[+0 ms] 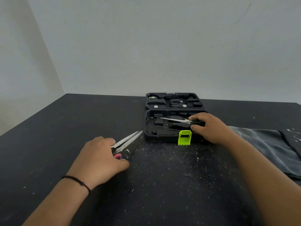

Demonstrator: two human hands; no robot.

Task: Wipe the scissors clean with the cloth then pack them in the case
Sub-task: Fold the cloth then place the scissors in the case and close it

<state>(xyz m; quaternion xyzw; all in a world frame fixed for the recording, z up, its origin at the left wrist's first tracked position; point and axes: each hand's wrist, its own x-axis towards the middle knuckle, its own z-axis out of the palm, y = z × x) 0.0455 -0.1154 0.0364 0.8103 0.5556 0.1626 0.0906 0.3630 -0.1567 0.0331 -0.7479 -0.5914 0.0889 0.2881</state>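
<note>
Nearest, left hand (104,158) with a thin black cord bracelet (76,181) at the wrist, fingers curled around pink-handled steel scissors (125,143) lying on the black speckled table (162,185), blades slightly parted, tips just short of the case's front left corner. Right of the case, flat dark grey cloth (268,147). Farther, right hand (210,128) over the open black moulded plastic case (156,126), fingers pinching a second steel pair of scissors (175,120) in the near tray. Lime-green latch (184,137) on the case's front edge.

A black table (162,185) is flecked with white specks; a pale wall (146,46) is seen behind the table.
</note>
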